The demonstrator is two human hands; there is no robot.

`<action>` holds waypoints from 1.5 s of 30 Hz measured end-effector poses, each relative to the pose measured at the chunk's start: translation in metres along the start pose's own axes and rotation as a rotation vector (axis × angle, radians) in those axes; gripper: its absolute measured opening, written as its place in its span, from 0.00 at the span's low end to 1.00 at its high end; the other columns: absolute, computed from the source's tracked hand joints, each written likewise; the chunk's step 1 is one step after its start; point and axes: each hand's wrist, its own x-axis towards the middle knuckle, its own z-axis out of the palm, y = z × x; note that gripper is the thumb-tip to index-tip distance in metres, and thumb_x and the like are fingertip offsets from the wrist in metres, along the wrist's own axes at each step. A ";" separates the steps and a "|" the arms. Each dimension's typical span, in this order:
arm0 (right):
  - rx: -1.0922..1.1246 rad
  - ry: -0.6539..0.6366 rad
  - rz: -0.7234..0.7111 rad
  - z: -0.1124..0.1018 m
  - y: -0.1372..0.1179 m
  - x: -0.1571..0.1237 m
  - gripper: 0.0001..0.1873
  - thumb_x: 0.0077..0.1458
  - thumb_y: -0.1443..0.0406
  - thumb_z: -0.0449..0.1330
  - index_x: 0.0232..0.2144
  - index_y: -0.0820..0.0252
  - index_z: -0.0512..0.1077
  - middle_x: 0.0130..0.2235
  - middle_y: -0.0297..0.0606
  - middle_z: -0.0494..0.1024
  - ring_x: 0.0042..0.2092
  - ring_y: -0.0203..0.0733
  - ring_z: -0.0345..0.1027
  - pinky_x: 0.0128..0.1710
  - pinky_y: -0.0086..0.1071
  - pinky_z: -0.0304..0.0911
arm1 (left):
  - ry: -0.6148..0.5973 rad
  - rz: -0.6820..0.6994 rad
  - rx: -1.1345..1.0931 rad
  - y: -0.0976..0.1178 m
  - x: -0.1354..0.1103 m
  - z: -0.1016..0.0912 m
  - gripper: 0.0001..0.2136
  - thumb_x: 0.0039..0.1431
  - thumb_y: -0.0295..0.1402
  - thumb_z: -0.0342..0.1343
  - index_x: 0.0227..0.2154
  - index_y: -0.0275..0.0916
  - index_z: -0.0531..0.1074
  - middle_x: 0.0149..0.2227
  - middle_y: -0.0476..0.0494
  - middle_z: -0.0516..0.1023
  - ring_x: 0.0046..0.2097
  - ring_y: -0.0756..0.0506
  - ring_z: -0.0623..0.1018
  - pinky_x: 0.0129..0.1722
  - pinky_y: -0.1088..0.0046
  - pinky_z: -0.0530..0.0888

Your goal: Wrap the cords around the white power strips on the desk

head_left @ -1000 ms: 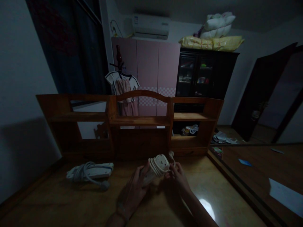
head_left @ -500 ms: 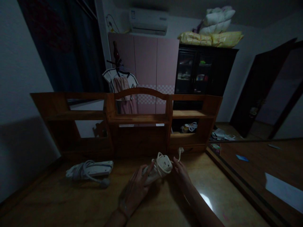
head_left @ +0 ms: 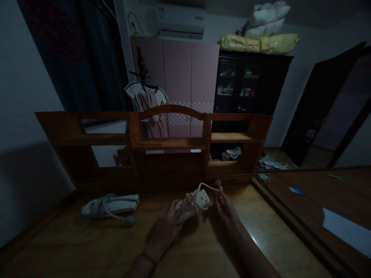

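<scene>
A white power strip (head_left: 203,199) with its cord looped around it is in the middle, just above the tabletop (head_left: 116,251). My left hand (head_left: 169,222) is closed around its near left end. The fingers of my right hand (head_left: 224,204) pinch the cord close to the plug (head_left: 218,183), to the right of the strip. Between the strip and those fingers a loose stretch of cord (head_left: 207,185) arches. To the left lies a second white power strip (head_left: 121,202), wrapped in a grey cord (head_left: 101,206), whose plug (head_left: 129,220) rests on the table.
A wooden shelf unit (head_left: 171,144) stands along the table's far edge. A raised ledge (head_left: 278,212) borders the right side, with a brown surface beyond holding a white paper sheet (head_left: 348,229) and a blue card (head_left: 295,190). A wall (head_left: 26,173) rises at the left.
My right hand has shifted slightly right with the cord end, and a loop has lifted into an arch off the strip. My left hand keeps its hold.
</scene>
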 end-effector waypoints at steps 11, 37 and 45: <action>0.295 -0.017 0.152 0.002 0.000 0.001 0.04 0.46 0.68 0.64 0.26 0.57 0.72 0.27 0.32 0.77 0.29 0.35 0.72 0.29 0.26 0.70 | 0.190 -0.549 -0.232 -0.020 0.006 0.014 0.32 0.55 0.32 0.54 0.62 0.42 0.50 0.59 0.36 0.62 0.55 0.40 0.68 0.50 0.68 0.67; 0.171 -0.358 0.424 0.039 -0.007 -0.033 0.20 0.56 0.53 0.57 0.44 0.61 0.73 0.43 0.40 0.77 0.44 0.43 0.70 0.42 0.34 0.63 | 0.138 0.102 -0.217 -0.012 -0.007 0.018 0.33 0.57 0.31 0.53 0.63 0.41 0.45 0.59 0.34 0.60 0.59 0.39 0.63 0.56 0.57 0.65; 0.067 -0.447 0.386 0.041 -0.017 -0.041 0.21 0.54 0.54 0.59 0.45 0.61 0.72 0.40 0.42 0.78 0.40 0.44 0.72 0.42 0.36 0.62 | 0.051 0.296 -0.197 -0.006 -0.006 0.011 0.30 0.57 0.33 0.53 0.61 0.43 0.50 0.54 0.35 0.63 0.53 0.40 0.68 0.51 0.59 0.69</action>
